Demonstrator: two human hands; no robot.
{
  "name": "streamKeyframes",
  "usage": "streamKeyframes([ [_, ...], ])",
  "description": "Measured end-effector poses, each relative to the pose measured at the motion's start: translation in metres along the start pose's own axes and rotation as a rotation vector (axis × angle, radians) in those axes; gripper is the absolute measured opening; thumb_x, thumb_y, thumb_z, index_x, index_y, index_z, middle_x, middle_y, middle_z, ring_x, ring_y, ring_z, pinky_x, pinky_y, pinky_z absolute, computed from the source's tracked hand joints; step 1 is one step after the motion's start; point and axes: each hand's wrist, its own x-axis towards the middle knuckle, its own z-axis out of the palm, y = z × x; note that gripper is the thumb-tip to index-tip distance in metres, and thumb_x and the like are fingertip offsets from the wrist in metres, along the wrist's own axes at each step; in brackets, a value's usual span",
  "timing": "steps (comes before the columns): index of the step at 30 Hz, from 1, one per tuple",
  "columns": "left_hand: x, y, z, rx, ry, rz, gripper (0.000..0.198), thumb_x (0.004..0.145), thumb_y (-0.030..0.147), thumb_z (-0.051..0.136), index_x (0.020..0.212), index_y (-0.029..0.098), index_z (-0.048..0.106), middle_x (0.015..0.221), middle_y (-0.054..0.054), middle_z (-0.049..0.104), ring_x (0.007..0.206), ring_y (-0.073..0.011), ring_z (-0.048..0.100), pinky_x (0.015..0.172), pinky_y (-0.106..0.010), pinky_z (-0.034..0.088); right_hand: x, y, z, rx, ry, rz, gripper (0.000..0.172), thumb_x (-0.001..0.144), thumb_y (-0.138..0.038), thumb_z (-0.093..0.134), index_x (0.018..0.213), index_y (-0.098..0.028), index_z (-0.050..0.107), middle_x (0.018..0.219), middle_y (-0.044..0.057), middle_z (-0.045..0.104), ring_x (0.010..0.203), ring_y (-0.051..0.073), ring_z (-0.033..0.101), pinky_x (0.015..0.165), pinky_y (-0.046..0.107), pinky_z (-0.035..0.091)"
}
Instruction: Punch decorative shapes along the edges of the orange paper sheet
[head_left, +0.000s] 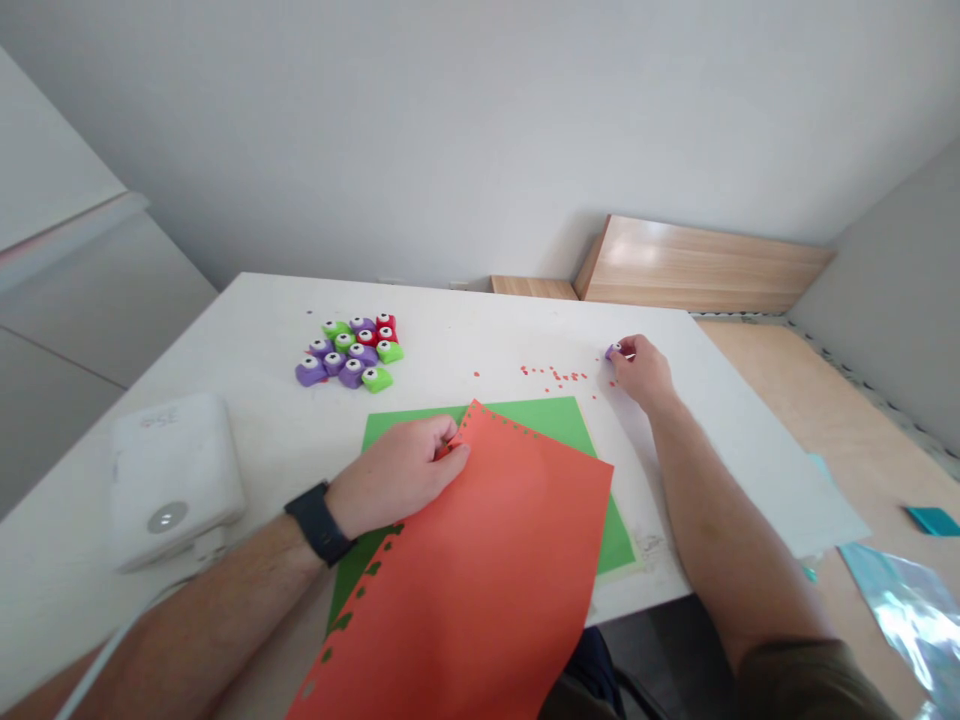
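My left hand pinches the upper left edge of an orange-red sheet of paper. Small punched holes run along the sheet's left and top edges. Beneath it lies a green sheet, partly covered. Out to the right, my right hand grips a small purple craft paper punch at the table surface, its lower part hidden by the fingers. Several similar punches in purple, green and red stand grouped at the back left. Little red paper bits are scattered between that group and my right hand.
A white box-shaped device with a cable sits at the left of the white table. To the right, a lower wooden surface bears clear plastic wrapping and a teal piece.
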Motion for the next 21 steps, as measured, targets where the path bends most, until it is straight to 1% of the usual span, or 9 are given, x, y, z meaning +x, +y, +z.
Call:
streamKeyframes([
  [3,0.000,-0.001,0.001,0.003,0.000,-0.002,0.030,0.095,0.043,0.048,0.075,0.022,0.046,0.062,0.005,0.051,0.058,-0.0131,0.046,0.057,-0.029,0.029,0.001,0.003,0.001,-0.009,-0.031,0.006,0.025,0.089,-0.035,0.062,0.109,-0.021,0.067,0.102,0.008,0.075,0.085,0.022,0.066,0.083,0.036,0.048],
  [6,0.001,-0.001,0.001,0.001,-0.006,-0.003,0.030,0.095,0.044,0.048,0.075,0.022,0.046,0.061,0.006,0.051,0.058,-0.0130,0.045,0.056,-0.029,0.028,-0.002,-0.003,0.003,-0.001,-0.063,-0.017,0.024,0.090,-0.035,0.062,0.109,-0.022,0.068,0.099,0.007,0.076,0.084,0.021,0.066,0.082,0.035,0.049],
  [8,0.000,-0.001,0.001,0.000,-0.010,-0.003,0.030,0.095,0.044,0.048,0.075,0.022,0.046,0.061,0.006,0.050,0.058,-0.0129,0.045,0.056,-0.029,0.028,-0.006,-0.010,0.003,0.014,-0.104,-0.077,0.023,0.090,-0.034,0.062,0.110,-0.024,0.069,0.099,0.005,0.076,0.086,0.020,0.067,0.082,0.033,0.049],
  [11,0.000,-0.001,0.001,0.003,-0.005,-0.003,0.030,0.095,0.044,0.048,0.074,0.022,0.045,0.062,0.006,0.050,0.058,-0.0128,0.045,0.057,-0.029,0.028,-0.014,-0.023,-0.001,0.035,-0.178,-0.218,0.025,0.090,-0.033,0.063,0.112,-0.024,0.070,0.103,0.005,0.076,0.095,0.021,0.067,0.086,0.034,0.048],
  [13,0.001,-0.001,0.001,0.005,-0.006,-0.004,0.030,0.095,0.044,0.048,0.074,0.022,0.045,0.062,0.006,0.050,0.058,-0.0128,0.045,0.057,-0.029,0.029,-0.016,-0.027,-0.007,0.027,-0.183,-0.261,0.026,0.090,-0.033,0.063,0.113,-0.024,0.071,0.105,0.006,0.076,0.096,0.021,0.068,0.088,0.034,0.048],
  [15,0.001,-0.001,0.001,0.008,-0.006,0.000,0.030,0.095,0.044,0.048,0.074,0.022,0.045,0.062,0.006,0.051,0.058,-0.0129,0.046,0.057,-0.029,0.029,-0.015,-0.026,-0.014,-0.006,-0.139,-0.228,0.027,0.090,-0.032,0.062,0.114,-0.023,0.071,0.105,0.007,0.076,0.094,0.022,0.068,0.086,0.034,0.048],
  [17,0.002,-0.001,0.001,0.010,-0.005,0.001,0.030,0.095,0.043,0.048,0.074,0.022,0.045,0.062,0.005,0.051,0.058,-0.0131,0.046,0.057,-0.029,0.029,-0.011,-0.020,-0.023,-0.057,-0.094,-0.156,0.026,0.089,-0.031,0.062,0.112,-0.023,0.071,0.104,0.007,0.077,0.093,0.022,0.069,0.085,0.035,0.049],
  [19,0.001,-0.001,0.001,0.008,-0.005,0.001,0.030,0.095,0.043,0.048,0.074,0.022,0.045,0.061,0.005,0.051,0.058,-0.0132,0.046,0.057,-0.029,0.028,-0.007,-0.011,-0.030,-0.130,-0.087,-0.084,0.025,0.088,-0.031,0.062,0.110,-0.022,0.071,0.104,0.008,0.077,0.094,0.024,0.069,0.085,0.035,0.048],
  [21,0.000,-0.001,0.001,0.004,-0.004,-0.001,0.031,0.095,0.044,0.048,0.074,0.022,0.045,0.061,0.005,0.051,0.058,-0.0132,0.046,0.056,-0.029,0.028,-0.004,-0.003,-0.036,-0.221,-0.106,-0.029,0.024,0.086,-0.031,0.063,0.107,-0.021,0.071,0.104,0.010,0.077,0.095,0.026,0.069,0.083,0.036,0.048],
])
